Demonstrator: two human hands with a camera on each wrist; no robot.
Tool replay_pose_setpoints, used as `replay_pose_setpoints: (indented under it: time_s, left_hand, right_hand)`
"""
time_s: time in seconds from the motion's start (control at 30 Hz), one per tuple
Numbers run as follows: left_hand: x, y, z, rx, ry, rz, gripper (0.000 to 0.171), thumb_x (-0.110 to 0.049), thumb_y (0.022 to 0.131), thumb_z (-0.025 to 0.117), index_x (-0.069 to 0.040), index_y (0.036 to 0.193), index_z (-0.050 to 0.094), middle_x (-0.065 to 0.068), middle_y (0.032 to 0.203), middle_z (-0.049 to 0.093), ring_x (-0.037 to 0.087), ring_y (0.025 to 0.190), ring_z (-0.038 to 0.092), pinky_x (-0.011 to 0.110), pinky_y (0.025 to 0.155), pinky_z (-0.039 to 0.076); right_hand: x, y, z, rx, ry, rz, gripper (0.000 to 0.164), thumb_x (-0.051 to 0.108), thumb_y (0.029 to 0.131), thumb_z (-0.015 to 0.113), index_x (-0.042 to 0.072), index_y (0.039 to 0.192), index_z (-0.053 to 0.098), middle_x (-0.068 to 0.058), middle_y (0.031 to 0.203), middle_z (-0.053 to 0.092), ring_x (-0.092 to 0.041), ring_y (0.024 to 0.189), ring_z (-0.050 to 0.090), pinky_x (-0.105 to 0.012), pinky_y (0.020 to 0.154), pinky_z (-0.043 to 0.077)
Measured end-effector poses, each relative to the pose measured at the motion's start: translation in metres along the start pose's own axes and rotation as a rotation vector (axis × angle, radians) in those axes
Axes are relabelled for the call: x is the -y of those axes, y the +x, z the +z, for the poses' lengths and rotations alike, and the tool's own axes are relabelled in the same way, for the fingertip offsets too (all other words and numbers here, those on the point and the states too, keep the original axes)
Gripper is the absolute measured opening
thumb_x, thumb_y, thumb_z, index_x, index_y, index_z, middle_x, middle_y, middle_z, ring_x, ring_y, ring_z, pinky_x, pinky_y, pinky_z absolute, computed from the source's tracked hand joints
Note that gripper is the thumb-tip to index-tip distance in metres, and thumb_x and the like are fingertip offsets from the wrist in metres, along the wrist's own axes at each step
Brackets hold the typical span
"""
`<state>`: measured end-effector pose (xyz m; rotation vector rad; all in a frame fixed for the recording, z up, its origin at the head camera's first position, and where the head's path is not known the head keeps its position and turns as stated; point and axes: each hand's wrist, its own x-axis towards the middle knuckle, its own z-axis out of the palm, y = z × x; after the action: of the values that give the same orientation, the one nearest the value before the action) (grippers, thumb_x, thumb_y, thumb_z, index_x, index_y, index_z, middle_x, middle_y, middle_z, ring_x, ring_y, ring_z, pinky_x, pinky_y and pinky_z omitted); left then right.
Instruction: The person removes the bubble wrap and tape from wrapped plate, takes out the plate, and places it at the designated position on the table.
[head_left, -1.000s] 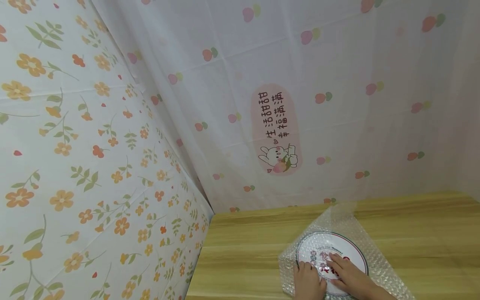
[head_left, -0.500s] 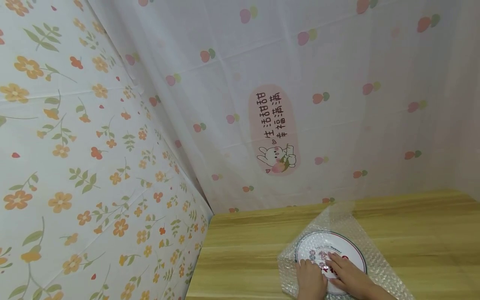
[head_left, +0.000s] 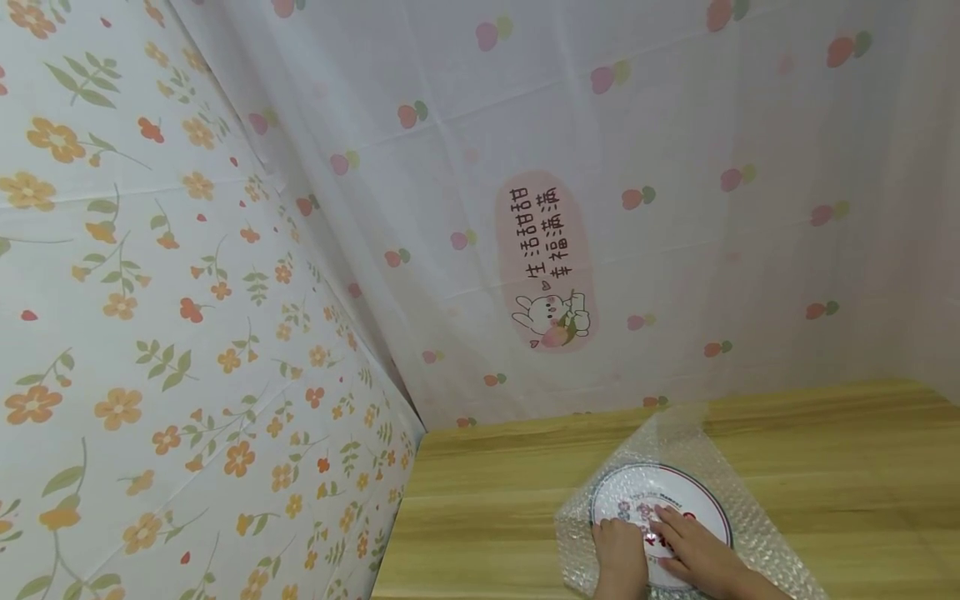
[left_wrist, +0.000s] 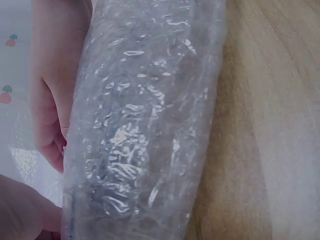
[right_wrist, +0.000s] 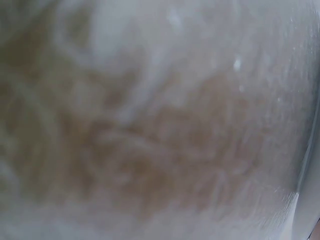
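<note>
A round white plate-like piece [head_left: 701,508] with a dark rim and red lettering lies on bubble wrap [head_left: 577,533] on the table. My left hand [head_left: 621,554] is over its near left part, fingers bent down onto it; what they grasp is hidden, so I cannot tell. Beside it my right hand [head_left: 697,554] rests across the printed middle with fingers extended. In the left wrist view a thick bubble-wrapped edge [left_wrist: 140,120] fills the middle, the left hand [left_wrist: 20,212] at its lower side and the right hand [left_wrist: 62,65] above. The right wrist view shows blurred bubble wrap [right_wrist: 150,120] close up.
The wood-grain tabletop [head_left: 480,500] extends left and right of the wrap. A pale printed curtain [head_left: 450,167] hangs behind it, and a flower-patterned cloth [head_left: 225,392] borders the left side. One wrap corner [head_left: 678,421] points toward the back edge.
My left hand shifts slightly rightward and turns, its thumb no longer showing. The right hand stays nearly in place on the plate-like piece. The wrap lies as before.
</note>
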<state>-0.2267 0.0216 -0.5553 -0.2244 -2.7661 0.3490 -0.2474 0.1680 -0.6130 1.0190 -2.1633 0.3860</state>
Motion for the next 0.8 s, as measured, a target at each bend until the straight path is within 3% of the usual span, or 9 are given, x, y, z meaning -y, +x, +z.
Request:
replay_pose_setpoints:
  time_s: [0.2,0.67,0.73,0.8]
  left_hand:
    - [-0.0024,0.0001,0.0050,-0.007,0.001,-0.024,0.015,-0.029,0.074,0.056,-0.026,0.061,0.064,-0.009,0.063,0.056,0.009,0.062,0.047,0.027,0.060,0.032]
    - [0.0001,0.0011,0.0031,0.083,0.063,-0.023,0.012,-0.031,0.076,0.057,-0.027,0.070,0.066,-0.006,0.072,0.057,0.010,0.070,0.046,0.032,0.065,0.034]
    - [-0.0003,0.0006,0.0036,0.089,0.060,-0.022,0.011,-0.030,0.077,0.057,-0.026,0.072,0.066,-0.006,0.072,0.056,0.010,0.071,0.046,0.032,0.066,0.035]
    - [-0.0008,0.0001,0.0044,0.094,0.058,-0.022,0.010,-0.030,0.077,0.057,-0.026,0.073,0.066,-0.006,0.073,0.056,0.010,0.071,0.047,0.033,0.067,0.035]
  right_hand:
    - [0.0012,0.0002,0.0000,0.021,0.001,0.012,0.044,0.030,0.070,0.069,-0.002,0.098,0.060,-0.019,0.106,0.056,0.002,0.129,-0.001,-0.015,0.100,-0.001]
    - [0.0019,-0.0008,0.0008,0.029,-0.020,0.038,0.045,0.031,0.070,0.070,-0.002,0.100,0.061,-0.020,0.106,0.056,0.002,0.129,-0.002,-0.015,0.100,-0.003]
    - [0.0020,-0.0006,0.0008,0.029,-0.024,0.045,0.045,0.031,0.069,0.070,-0.001,0.100,0.061,-0.020,0.105,0.056,0.003,0.128,0.000,-0.015,0.100,-0.003]
    - [0.0024,-0.0006,0.0006,0.027,-0.028,0.050,0.045,0.031,0.069,0.070,0.000,0.100,0.061,-0.020,0.105,0.057,0.001,0.128,0.012,-0.015,0.100,-0.002]
